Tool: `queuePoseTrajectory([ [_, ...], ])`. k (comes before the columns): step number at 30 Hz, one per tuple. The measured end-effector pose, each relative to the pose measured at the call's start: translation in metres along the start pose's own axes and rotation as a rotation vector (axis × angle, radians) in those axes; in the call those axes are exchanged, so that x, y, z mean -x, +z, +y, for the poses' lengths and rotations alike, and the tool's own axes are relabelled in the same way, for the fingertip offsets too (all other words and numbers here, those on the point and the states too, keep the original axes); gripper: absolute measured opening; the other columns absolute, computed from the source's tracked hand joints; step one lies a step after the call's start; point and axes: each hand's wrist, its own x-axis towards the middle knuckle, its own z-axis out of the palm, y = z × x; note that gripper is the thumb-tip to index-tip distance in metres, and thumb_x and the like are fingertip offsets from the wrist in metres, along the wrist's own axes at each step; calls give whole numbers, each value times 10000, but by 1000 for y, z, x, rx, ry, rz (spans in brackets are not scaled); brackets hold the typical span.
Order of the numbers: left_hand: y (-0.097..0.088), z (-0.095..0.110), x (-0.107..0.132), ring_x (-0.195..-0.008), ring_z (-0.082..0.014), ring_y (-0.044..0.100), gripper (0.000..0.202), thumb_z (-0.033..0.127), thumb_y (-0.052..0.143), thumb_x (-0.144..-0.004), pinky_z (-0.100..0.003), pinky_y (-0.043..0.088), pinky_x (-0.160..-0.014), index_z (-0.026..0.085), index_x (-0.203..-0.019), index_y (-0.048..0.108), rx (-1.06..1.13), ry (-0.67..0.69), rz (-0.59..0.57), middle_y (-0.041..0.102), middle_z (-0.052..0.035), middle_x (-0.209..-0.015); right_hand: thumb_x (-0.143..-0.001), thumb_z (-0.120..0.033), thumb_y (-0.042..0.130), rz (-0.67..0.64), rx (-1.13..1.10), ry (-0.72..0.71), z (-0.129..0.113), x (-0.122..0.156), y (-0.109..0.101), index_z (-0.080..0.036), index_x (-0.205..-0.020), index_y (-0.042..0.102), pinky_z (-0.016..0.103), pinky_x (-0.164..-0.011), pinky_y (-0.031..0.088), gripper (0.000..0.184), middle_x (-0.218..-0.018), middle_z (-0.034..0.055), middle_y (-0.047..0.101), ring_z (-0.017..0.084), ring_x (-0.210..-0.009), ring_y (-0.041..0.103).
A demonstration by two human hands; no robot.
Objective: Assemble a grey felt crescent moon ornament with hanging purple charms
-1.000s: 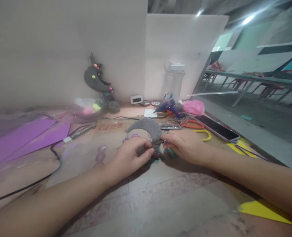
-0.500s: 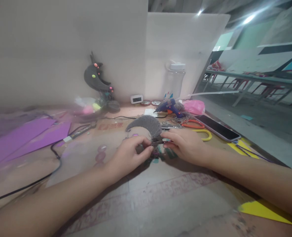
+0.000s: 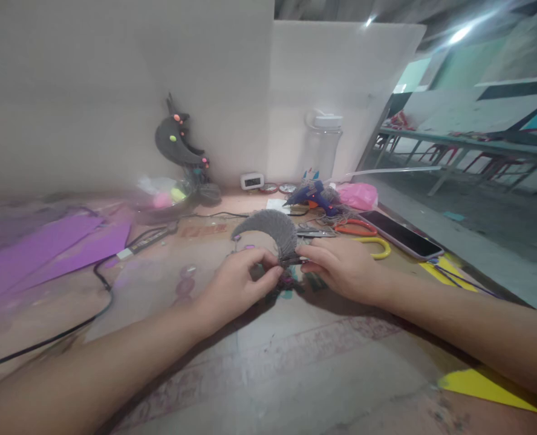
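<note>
A grey yarn-covered crescent (image 3: 268, 225) lies on the work surface, its curve toward the back and right. My left hand (image 3: 244, 281) is closed in a pinch at its lower end, thumb and forefinger pressed together. Opposite it, my right hand (image 3: 341, 266) is also pinched, with the fingertips against the crescent's lower right edge. A thin dark strip (image 3: 291, 261) shows between the two hands; what exactly the right fingertips grip is hidden. Small purple and teal bits lie just below the fingertips.
Scissors with an orange handle (image 3: 357, 227), a yellow handle (image 3: 375, 246) and a phone (image 3: 402, 234) lie to the right. Behind are a blue glue gun (image 3: 311, 196), a small white clock (image 3: 251, 180) and a clear bottle (image 3: 323, 148). Purple sheets (image 3: 73, 244) and a black cable (image 3: 46, 344) lie left.
Both hands stay almost in place at the crescent. The dark strip between the fingertips looks flatter and lower than before.
</note>
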Motion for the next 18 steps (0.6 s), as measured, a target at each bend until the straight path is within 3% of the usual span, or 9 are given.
queuePoseTrajectory([
  [7, 0, 1, -1, -732, -124, 573, 122, 220, 566, -885, -229, 427, -709, 182, -771, 586, 23, 2, -2, 643, 33, -760, -1010, -241, 397, -21, -13, 3, -2, -1, -4, -155, -1097, 604, 270, -541, 316, 240, -702, 18, 626, 151, -596, 542],
  [12, 0, -1, -1, -748, -132, 576, 137, 247, 550, -898, -233, 440, -721, 183, -783, 591, 51, -43, 5, 639, 27, -775, -999, -267, 424, 26, -135, 184, -5, -5, -10, -144, -1024, 632, 248, -588, 416, 243, -788, 58, 693, 154, -658, 611],
  [18, -1, 2, -3, -730, -136, 579, 142, 230, 539, -884, -230, 451, -696, 182, -762, 594, 64, -64, 29, 645, 20, -754, -959, -275, 483, 17, -291, 371, -1, 3, 0, -177, -1062, 619, 277, -629, 454, 197, -840, 58, 698, 177, -696, 630],
])
